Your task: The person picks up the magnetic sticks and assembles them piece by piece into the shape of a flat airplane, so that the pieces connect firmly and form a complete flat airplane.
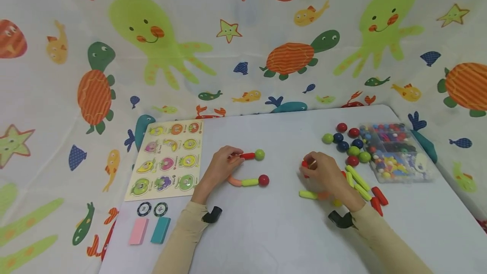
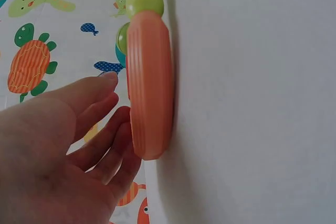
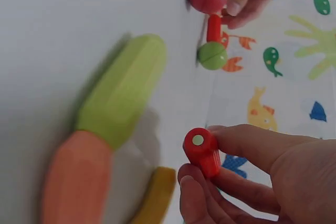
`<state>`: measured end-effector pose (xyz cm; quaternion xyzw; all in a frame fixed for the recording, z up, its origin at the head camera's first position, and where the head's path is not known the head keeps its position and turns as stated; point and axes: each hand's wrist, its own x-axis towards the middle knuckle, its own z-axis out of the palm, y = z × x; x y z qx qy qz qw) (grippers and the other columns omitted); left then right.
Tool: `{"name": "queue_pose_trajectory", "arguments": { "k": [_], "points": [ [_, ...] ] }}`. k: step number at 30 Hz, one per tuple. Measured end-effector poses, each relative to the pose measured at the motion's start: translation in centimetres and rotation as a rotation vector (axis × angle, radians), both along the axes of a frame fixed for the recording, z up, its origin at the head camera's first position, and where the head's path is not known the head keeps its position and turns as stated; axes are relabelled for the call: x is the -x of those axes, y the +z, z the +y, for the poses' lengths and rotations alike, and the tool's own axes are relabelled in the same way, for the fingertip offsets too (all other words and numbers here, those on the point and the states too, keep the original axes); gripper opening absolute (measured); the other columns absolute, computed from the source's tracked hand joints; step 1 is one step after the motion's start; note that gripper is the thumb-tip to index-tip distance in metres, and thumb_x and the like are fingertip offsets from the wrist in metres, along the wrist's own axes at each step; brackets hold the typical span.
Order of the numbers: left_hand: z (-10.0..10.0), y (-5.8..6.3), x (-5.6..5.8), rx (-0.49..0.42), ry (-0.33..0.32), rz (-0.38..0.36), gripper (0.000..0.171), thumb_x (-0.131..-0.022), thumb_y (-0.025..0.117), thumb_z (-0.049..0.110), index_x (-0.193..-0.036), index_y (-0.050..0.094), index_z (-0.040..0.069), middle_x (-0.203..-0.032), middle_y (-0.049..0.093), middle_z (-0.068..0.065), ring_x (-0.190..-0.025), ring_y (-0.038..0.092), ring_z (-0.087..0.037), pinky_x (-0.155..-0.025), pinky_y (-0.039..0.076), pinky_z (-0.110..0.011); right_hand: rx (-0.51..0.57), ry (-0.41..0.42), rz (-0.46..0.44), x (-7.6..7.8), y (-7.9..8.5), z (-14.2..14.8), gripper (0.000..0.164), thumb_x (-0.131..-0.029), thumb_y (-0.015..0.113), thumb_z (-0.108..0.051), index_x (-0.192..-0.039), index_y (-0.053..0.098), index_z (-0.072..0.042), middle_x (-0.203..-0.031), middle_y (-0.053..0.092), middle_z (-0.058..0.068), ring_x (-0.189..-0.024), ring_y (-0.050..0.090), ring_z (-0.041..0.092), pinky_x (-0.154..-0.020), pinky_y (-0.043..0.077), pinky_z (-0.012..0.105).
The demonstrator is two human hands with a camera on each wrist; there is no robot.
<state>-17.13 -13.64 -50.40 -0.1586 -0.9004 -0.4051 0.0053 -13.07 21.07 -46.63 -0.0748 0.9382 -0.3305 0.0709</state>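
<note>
My left hand (image 1: 222, 164) pinches the end of a short red stick (image 1: 248, 156), whose far end meets a green ball (image 1: 260, 154). Just nearer lies a chain of a curved orange piece (image 1: 235, 182), a lime stick (image 1: 250, 182) and a dark red ball (image 1: 264, 180); the orange piece partly covers my fingers in the left wrist view. My right hand (image 1: 323, 172) grips another red stick (image 3: 206, 156) between thumb and fingers, its pale-dotted end showing. Below that hand, a second lime stick (image 1: 308, 195) joins an orange piece (image 3: 79, 177), with a yellow piece (image 3: 157, 195) beside them.
At the right are loose red, green and blue balls (image 1: 343, 146), lime sticks (image 1: 357, 177), red sticks (image 1: 379, 196) and a divided bead box (image 1: 403, 176). A fruit picture board (image 1: 205, 124), two round chips (image 1: 160, 209), a pink block (image 1: 138, 231) and a teal block (image 1: 160, 230) lie left.
</note>
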Motion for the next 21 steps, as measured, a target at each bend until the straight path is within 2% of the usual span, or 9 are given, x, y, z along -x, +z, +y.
{"name": "queue_pose_trajectory", "arguments": {
  "k": [7,14,21],
  "points": [
    [-0.1,-0.1,0.3,0.006,-0.003,-0.030,0.027,-0.092,0.076,0.019,-0.118,0.072,0.012,-0.110,0.068,-0.005,-0.097,0.059,-0.019,-0.088,0.050,-0.034,0.037,0.001,0.004,2.0,0.8,-1.5,0.032,-0.093,0.075,-0.025,-0.117,0.066,-0.006,-0.105,0.070,0.009,-0.093,0.066,0.022,-0.082,0.055,0.034],
    [0.2,-0.5,0.9,0.009,-0.029,-0.069,0.031,-0.093,0.076,0.019,-0.122,0.071,0.012,-0.113,0.068,-0.005,-0.101,0.059,-0.019,-0.094,0.051,-0.037,0.052,-0.001,-0.003,4.2,1.2,-3.5,0.035,-0.095,0.073,-0.028,-0.121,0.064,-0.006,-0.108,0.069,0.011,-0.096,0.065,0.026,-0.075,0.056,0.031],
    [0.3,-0.5,1.3,0.002,-0.070,-0.092,0.034,-0.093,0.075,0.019,-0.125,0.070,0.010,-0.119,0.069,-0.006,-0.107,0.061,-0.020,-0.099,0.051,-0.040,0.056,0.011,0.025,6.3,1.9,-6.1,0.037,-0.094,0.074,-0.030,-0.120,0.064,-0.006,-0.109,0.069,0.011,-0.096,0.066,0.026,-0.076,0.057,0.035]
  ]
}}
